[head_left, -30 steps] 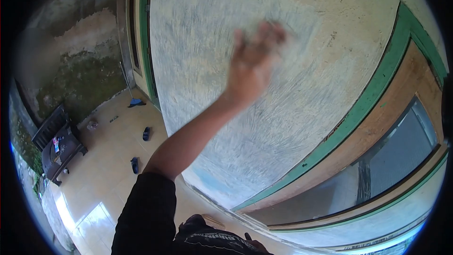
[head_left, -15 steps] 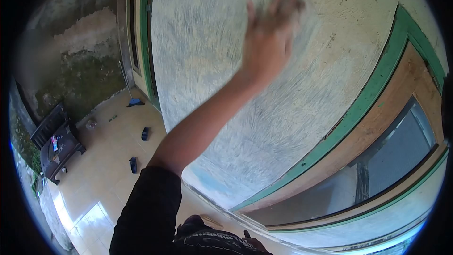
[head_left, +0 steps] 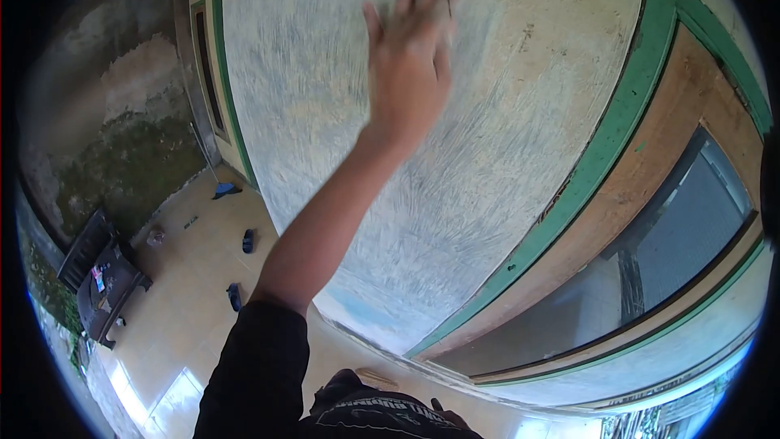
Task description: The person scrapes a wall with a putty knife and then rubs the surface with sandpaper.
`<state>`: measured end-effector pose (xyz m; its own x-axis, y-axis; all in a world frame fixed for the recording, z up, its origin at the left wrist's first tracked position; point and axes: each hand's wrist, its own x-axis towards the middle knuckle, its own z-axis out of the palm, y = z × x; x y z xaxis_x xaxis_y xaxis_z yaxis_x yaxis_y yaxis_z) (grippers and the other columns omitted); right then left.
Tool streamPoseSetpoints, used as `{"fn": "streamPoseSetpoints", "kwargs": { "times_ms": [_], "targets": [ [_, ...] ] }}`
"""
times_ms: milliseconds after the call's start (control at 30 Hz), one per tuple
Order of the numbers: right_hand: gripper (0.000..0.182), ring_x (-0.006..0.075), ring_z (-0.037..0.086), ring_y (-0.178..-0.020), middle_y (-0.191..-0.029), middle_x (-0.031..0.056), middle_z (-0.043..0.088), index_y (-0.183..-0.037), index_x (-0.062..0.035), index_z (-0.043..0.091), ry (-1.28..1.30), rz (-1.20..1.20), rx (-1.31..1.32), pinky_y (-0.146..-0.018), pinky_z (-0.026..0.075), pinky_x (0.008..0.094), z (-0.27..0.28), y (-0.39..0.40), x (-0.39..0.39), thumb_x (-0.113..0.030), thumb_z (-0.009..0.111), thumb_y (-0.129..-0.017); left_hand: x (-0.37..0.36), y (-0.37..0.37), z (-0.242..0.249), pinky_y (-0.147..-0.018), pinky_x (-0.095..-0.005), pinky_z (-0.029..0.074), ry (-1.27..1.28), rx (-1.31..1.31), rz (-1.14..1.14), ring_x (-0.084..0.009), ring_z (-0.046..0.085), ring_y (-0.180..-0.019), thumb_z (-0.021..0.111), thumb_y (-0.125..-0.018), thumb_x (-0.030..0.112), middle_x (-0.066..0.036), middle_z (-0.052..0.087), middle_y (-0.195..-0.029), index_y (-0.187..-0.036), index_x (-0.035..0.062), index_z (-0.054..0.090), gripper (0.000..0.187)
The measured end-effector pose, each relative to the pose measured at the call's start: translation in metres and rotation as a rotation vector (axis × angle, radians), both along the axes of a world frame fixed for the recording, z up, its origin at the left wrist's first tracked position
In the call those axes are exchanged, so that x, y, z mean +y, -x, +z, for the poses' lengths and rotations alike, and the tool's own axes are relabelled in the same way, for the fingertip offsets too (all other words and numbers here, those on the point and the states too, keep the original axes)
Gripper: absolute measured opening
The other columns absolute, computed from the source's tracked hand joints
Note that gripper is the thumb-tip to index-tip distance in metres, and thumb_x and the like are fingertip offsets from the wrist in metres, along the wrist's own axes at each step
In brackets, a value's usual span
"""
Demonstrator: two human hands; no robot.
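My left hand (head_left: 410, 61) is raised against the upper part of a wall (head_left: 325, 89), its back towards me and several fingers spread upward. A small greyish piece, blurred, seems to be pressed under the fingertips on the right side; its kind cannot be made out. Around the hand the wall carries a whitish, streaky, scraped-looking patch, with cream paint above and to the right. At the bottom edge, beside my dark printed shirt (head_left: 382, 415), a small part of my right hand (head_left: 453, 418) shows low down; its fingers are mostly hidden.
A green-framed window (head_left: 581, 154) with wooden sash and glass is on the right. To the left stand a dark wooden chair (head_left: 114, 284) with small items on it and a blue broom (head_left: 225, 189). Dark sandals (head_left: 248, 241) lie on the tiled floor (head_left: 191, 260).
My left hand has moved left along the wall and slightly up. The view has shifted a little, bringing more of the floor at lower right into sight.
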<state>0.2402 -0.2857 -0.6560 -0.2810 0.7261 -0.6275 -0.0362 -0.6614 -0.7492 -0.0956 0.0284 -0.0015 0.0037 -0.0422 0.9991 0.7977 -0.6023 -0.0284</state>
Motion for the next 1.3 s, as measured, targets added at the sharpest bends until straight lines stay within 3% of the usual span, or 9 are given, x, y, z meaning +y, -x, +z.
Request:
{"fn": "streamPoseSetpoints", "kwargs": {
  "times_ms": [100,200,300,467,533,700,933,1100,1300],
  "targets": [
    [0.041,0.0062,0.033,-0.042,-0.052,-0.0058,0.039,-0.092,-0.0094,0.058,0.019,-0.025,-0.015,-0.039,0.026,0.0227,-0.004,-0.005,-0.014,-0.049,0.056,-0.082,0.002,-0.005,0.011,-0.105,-0.0601,0.019,-0.042,-0.049,0.108,-0.0308,0.034,-0.130,0.049,-0.085,0.001,-0.010,0.044,-0.136,-0.122,0.0075,0.050,0.038],
    [0.041,0.0064,0.033,-0.042,-0.052,-0.0056,0.040,-0.090,-0.0094,0.058,0.023,-0.044,-0.014,-0.039,0.026,0.0229,-0.008,0.002,-0.016,-0.049,0.056,-0.081,-0.015,-0.039,-0.065,-0.105,-0.0617,0.018,0.094,-0.017,-0.024,-0.0362,0.032,-0.130,0.045,-0.086,0.001,-0.016,0.038,-0.138,-0.124,0.0067,0.049,0.038],
    [0.041,0.0067,0.034,-0.042,-0.052,-0.0053,0.040,-0.089,-0.0094,0.058,0.030,-0.056,-0.016,-0.039,0.027,0.0232,-0.008,0.009,-0.018,-0.050,0.057,-0.081,-0.027,-0.059,-0.157,-0.110,-0.0574,0.000,0.232,0.200,-0.125,-0.0208,0.027,-0.135,0.048,-0.086,0.002,0.000,0.039,-0.140,-0.119,0.0169,0.055,0.037],
    [0.041,0.0070,0.035,-0.042,-0.052,-0.0049,0.040,-0.087,-0.0094,0.058,0.061,-0.086,-0.046,-0.040,0.027,0.0235,-0.004,0.009,-0.033,-0.050,0.058,-0.080,-0.021,-0.034,-0.081,-0.108,-0.0565,-0.006,0.167,0.132,0.012,-0.0317,0.027,-0.134,0.043,-0.083,0.000,-0.013,0.040,-0.138,-0.108,0.0068,0.059,0.031],
    [0.041,0.0072,0.035,-0.042,-0.052,-0.0047,0.041,-0.086,-0.0094,0.058,0.075,-0.095,-0.053,-0.040,0.028,0.0237,-0.008,0.010,-0.041,-0.050,0.058,-0.079,-0.020,-0.048,-0.074,-0.108,-0.0572,-0.004,0.180,0.003,-0.015,-0.0323,0.025,-0.135,0.043,-0.083,0.000,-0.013,0.038,-0.139,-0.118,0.0066,0.055,0.037],
    [0.042,0.0075,0.036,-0.042,-0.052,-0.0043,0.041,-0.084,-0.0094,0.058,0.106,-0.115,-0.081,-0.040,0.028,0.0241,-0.007,0.008,-0.057,-0.051,0.059,-0.078,-0.036,-0.076,-0.158,-0.109,-0.0572,0.002,0.234,0.226,-0.117,-0.0198,0.030,-0.134,0.049,-0.087,0.006,0.003,0.041,-0.139,-0.119,0.0178,0.057,0.035],
    [0.043,0.0081,0.037,-0.043,-0.052,-0.0037,0.042,-0.081,-0.0093,0.057,0.152,-0.161,-0.115,-0.040,0.029,0.0246,-0.008,0.013,-0.081,-0.052,0.061,-0.077,-0.037,-0.093,-0.100,-0.109,-0.0568,-0.002,0.203,0.173,-0.114,-0.0192,0.029,-0.134,0.052,-0.087,0.012,0.004,0.039,-0.140,-0.120,0.0202,0.057,0.034],
    [0.043,0.0084,0.037,-0.043,-0.052,-0.0033,0.042,-0.079,-0.0093,0.057,0.156,-0.157,-0.154,-0.040,0.030,0.0250,-0.003,0.001,-0.073,-0.052,0.062,-0.076,-0.043,-0.091,-0.175,-0.109,-0.0583,-0.004,0.284,0.262,-0.126,-0.0161,0.027,-0.135,0.049,-0.088,0.010,0.005,0.038,-0.141,-0.122,0.0229,0.054,0.037],
    [0.044,0.0089,0.038,-0.043,-0.052,-0.0028,0.043,-0.077,-0.0093,0.057,0.182,-0.145,-0.183,-0.041,0.031,0.0254,0.002,0.003,-0.071,-0.053,0.063,-0.075,-0.044,-0.092,-0.086,-0.108,-0.0583,-0.007,0.268,0.131,-0.108,-0.0189,0.027,-0.135,0.050,-0.087,0.006,0.005,0.040,-0.140,-0.117,0.0199,0.056,0.034]
  ]
}}
